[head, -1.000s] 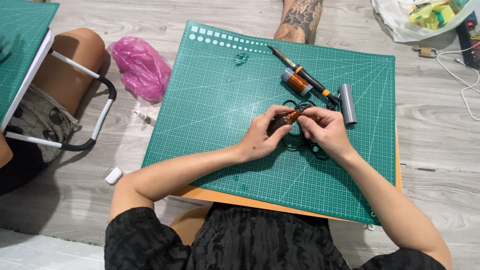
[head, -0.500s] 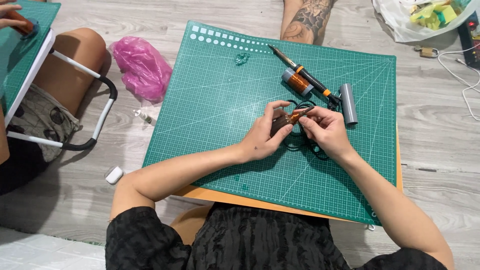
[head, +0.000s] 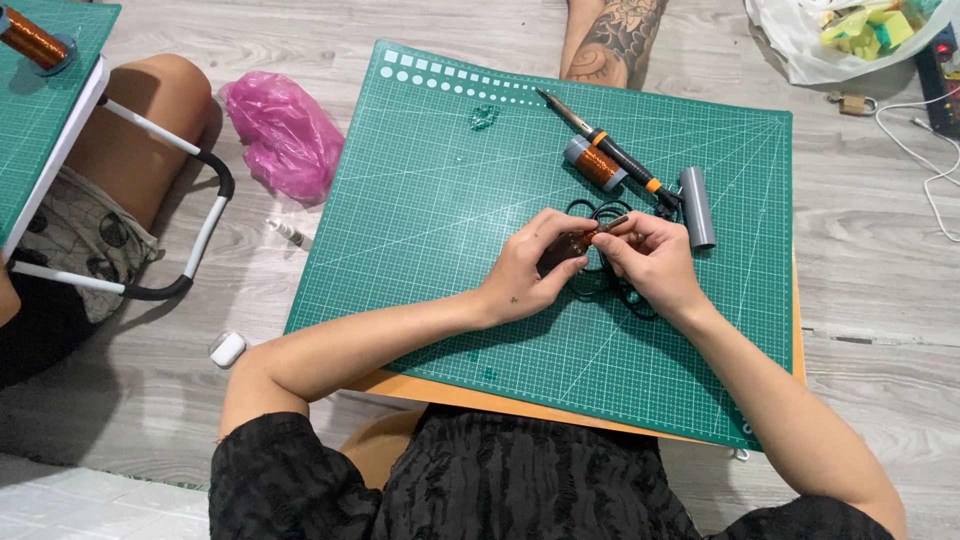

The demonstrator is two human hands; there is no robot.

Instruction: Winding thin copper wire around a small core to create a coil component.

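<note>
Both hands meet over the middle of a green cutting mat (head: 430, 230). My left hand (head: 535, 265) grips a small dark part with copper-coloured winding (head: 572, 240). My right hand (head: 650, 255) pinches the end of that same part with thumb and forefinger. A coil of black cable (head: 610, 285) lies under the hands. Just beyond them rest a soldering iron with a black and orange handle (head: 610, 150), a copper wire spool (head: 595, 163) and a grey cylinder (head: 697, 205).
A pink plastic bag (head: 285, 135) lies on the wooden floor left of the mat. Another person's knee (head: 140, 130) and a second green mat (head: 45, 110) are at far left. A tattooed leg (head: 615, 40) is beyond the mat. White cables (head: 925, 150) run at the right.
The fingers have shifted slightly on the small part; both hands stay in the same spot. At far left, a copper spool now stands on the neighbouring mat.
</note>
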